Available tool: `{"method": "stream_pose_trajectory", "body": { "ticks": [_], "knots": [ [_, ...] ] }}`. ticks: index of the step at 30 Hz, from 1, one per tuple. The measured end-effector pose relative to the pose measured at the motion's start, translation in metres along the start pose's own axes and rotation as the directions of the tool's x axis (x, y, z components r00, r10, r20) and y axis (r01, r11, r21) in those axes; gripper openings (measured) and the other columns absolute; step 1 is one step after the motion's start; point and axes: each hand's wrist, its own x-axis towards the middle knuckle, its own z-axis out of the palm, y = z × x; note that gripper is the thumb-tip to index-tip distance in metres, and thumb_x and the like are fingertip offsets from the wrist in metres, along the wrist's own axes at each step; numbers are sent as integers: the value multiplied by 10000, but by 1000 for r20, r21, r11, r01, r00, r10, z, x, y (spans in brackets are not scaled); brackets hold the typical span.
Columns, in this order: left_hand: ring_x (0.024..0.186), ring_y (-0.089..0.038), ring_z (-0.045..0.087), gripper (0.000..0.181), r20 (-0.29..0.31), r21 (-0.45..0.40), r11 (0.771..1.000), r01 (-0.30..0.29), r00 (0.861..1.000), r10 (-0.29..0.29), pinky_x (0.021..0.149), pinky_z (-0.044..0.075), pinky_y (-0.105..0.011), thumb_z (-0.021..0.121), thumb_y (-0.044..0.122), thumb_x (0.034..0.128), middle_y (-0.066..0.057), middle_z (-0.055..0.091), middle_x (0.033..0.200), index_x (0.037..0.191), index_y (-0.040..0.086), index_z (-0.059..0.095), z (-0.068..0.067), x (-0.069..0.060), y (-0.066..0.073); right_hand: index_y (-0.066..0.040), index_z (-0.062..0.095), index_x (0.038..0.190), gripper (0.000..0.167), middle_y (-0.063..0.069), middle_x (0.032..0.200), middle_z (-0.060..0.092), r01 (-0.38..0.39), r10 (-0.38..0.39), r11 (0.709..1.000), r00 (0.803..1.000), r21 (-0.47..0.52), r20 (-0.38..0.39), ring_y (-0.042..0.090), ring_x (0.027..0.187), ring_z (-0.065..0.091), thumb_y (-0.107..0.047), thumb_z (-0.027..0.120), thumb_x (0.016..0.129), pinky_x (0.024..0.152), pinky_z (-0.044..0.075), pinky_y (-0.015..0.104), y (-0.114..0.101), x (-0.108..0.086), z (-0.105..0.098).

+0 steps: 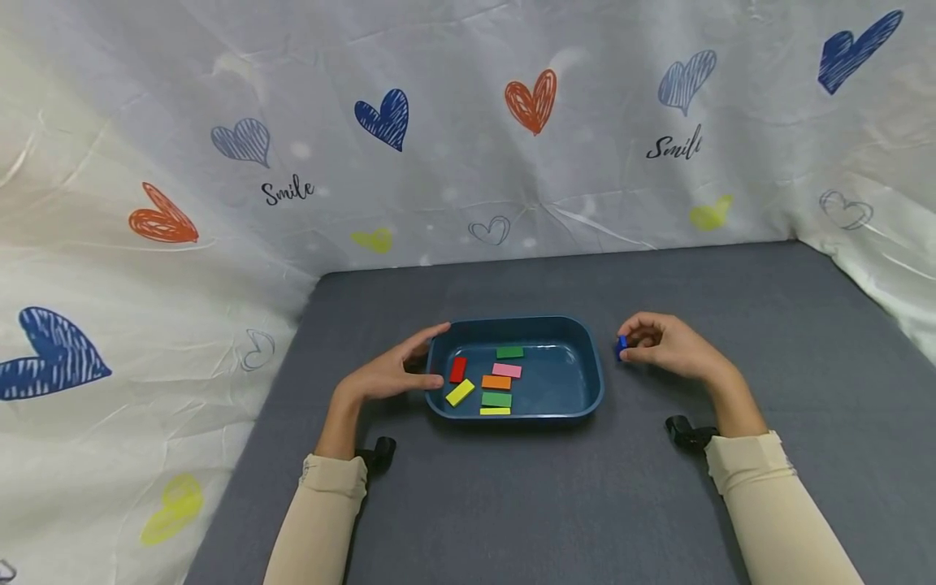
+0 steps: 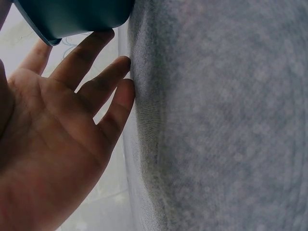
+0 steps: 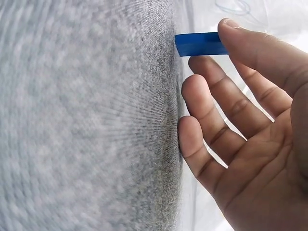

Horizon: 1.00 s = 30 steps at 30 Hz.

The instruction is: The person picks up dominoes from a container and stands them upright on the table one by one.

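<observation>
A dark teal tray (image 1: 563,382) rests on the table with several small coloured blocks in it. At its left end is my left hand (image 1: 391,370), fingers fairly straight and spread, touching the rim and outer wall. In the left wrist view, fingertips meet the tray's outer wall (image 2: 82,17). To the right of the tray, my right hand (image 1: 669,345) pinches a blue block (image 1: 622,348) between thumb and fingers. The right wrist view has the blue block (image 3: 199,44) on end at the table surface, the other fingers loosely bent below it.
Inside the tray lie a red block (image 1: 457,370), an orange block (image 1: 496,382), a pink block (image 1: 507,370), and green and yellow ones. The grey-covered table (image 1: 526,504) meets a white curtain (image 1: 453,187) printed with hearts behind and at the left.
</observation>
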Motion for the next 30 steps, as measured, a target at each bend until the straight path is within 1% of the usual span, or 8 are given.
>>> {"method": "stream_pose_trajectory", "body": {
  "ticks": [4,10,18,22,24,27,30],
  "knots": [
    [1553,-388,239,859,-5,-4,1000,9,1000,-9,1133,355,-676,763,341,931,34,157,1707,1593,465,230,0,0,-1,-35,664,1127,298,127,1037,693,-4,4,1000,1000,-2,4,114,803,583,-152,803,891,681,480,253,-1,0,1],
    [1548,-400,244,857,-6,-6,1000,6,1000,-6,1125,363,-680,757,326,937,4,162,1707,1602,439,230,1,-2,2,-29,653,1139,316,145,1048,691,3,-3,1000,1000,-1,7,118,765,579,-142,806,886,659,482,255,-1,1,1],
    [1548,-413,234,853,0,-4,1000,4,1000,-4,1125,357,-686,755,338,937,-4,153,1709,1605,429,232,1,0,3,-29,635,1183,372,169,1106,677,18,-18,1000,1000,24,4,130,794,615,-167,811,886,688,518,260,-1,-2,-1],
    [1549,-411,232,857,3,-5,1000,8,1000,-8,1131,347,-689,758,350,933,4,148,1710,1602,439,230,0,0,2,-31,614,1253,433,171,1206,655,18,-18,999,1000,49,-3,127,877,647,-216,797,907,735,539,263,-6,-6,-5],
    [1548,-411,236,858,4,-4,1000,8,1000,-8,1132,346,-689,758,354,933,4,148,1710,1602,442,227,0,-1,2,-38,597,1299,463,162,1263,639,24,-23,998,1000,54,-22,116,934,649,-243,778,925,772,545,249,-11,-10,-8],
    [1547,-414,236,863,4,-5,1000,4,1000,-4,1134,342,-689,758,353,933,0,146,1711,1605,438,223,0,-1,2,-70,582,1347,464,150,1311,622,60,-56,997,996,46,-73,102,985,634,-247,748,951,814,539,222,-20,-14,-13],
    [1544,-419,240,862,2,-3,1000,2,1000,-2,1133,342,-690,758,360,932,-1,145,1711,1604,439,224,0,0,1,-120,601,1349,436,124,1296,636,98,-89,994,986,55,-140,95,985,637,-202,750,948,801,530,216,-30,-17,-17]
  ]
}}
